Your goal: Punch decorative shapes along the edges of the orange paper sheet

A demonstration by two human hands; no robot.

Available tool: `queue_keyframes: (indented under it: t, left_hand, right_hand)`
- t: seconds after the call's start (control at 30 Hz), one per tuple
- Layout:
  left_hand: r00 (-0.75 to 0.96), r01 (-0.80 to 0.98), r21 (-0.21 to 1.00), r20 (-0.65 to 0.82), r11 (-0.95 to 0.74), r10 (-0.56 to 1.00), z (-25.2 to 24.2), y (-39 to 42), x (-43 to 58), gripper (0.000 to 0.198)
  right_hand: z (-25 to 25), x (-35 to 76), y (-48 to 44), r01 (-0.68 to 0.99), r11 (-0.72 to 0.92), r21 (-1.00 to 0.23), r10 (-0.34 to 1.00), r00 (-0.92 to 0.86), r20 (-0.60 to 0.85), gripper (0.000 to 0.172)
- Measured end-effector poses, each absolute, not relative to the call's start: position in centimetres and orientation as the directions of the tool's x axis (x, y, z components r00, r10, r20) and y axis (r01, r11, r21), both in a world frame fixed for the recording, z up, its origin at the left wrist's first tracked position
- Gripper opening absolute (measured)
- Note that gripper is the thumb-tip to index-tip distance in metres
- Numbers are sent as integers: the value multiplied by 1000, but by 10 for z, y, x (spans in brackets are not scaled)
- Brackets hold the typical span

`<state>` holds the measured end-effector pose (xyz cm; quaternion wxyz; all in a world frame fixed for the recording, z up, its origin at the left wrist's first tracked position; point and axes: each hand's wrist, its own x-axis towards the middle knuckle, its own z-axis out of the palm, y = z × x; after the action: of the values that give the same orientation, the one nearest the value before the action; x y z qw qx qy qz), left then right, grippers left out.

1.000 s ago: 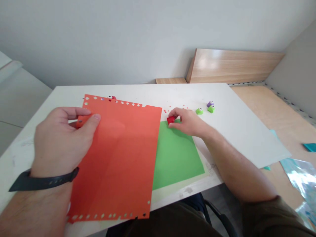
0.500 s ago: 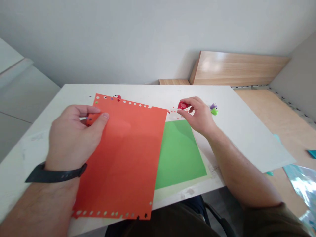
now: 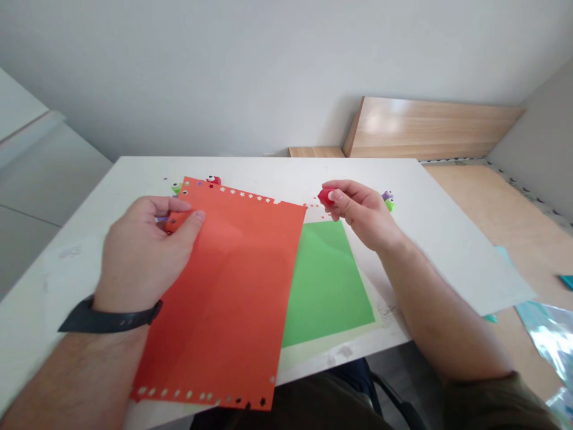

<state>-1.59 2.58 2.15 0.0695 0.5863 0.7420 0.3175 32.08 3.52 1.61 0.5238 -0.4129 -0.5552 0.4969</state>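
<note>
My left hand (image 3: pixel 152 245), with a dark band on its wrist, pinches the left edge of an orange-red paper sheet (image 3: pixel 228 275) between thumb and fingers. Small star-shaped holes run along the sheet's top edge, and more cut-outs line the bottom. Off to the right of the sheet, my right hand (image 3: pixel 360 212) grips a small red craft paper punch (image 3: pixel 326 197), apart from the paper. Fingers cover part of the punch. Below lies a green sheet (image 3: pixel 331 280), partly covered by the orange-red one, on top of a paler sheet (image 3: pixel 313 352).
On the white table (image 3: pixel 430 239), a red punch with eyes (image 3: pixel 213 180) and a green one (image 3: pixel 176 189) stand behind the sheet. Purple (image 3: pixel 387 195) and green punches (image 3: pixel 390 205) sit right of my right hand. Red paper bits (image 3: pixel 323 217) lie scattered. A wooden board (image 3: pixel 430 128) leans behind.
My right hand has turned the red punch in its fingers, so its pale part now faces my thumb. My left hand and the orange-red sheet have shifted slightly right and down.
</note>
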Motion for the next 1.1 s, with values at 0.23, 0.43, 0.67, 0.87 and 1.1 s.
queue_keyframes:
  t: [0.23,0.43,0.67,0.87,1.1]
  left_hand:
    - [-256,829,551,230,92,939,23,23,-9,32]
    - [-220,810,581,173,81,960,21,19,-3,31]
    - [-190,830,554,182,59,965,21,19,-2,30]
    - [-153,829,558,185,24,971,19,17,-1,29]
    - [-114,820,573,169,-3,979,16,16,1,31]
  right_hand:
    - [21,311,22,-343,-12,-939,936,-335,110,31]
    - [20,310,22,-400,-101,-911,928,-367,58,33]
    - [27,309,19,-428,-162,-889,911,-412,32,36]
    - [29,307,16,-453,-143,-880,883,-460,93,34]
    - [29,307,14,-466,-159,-870,854,-507,115,36]
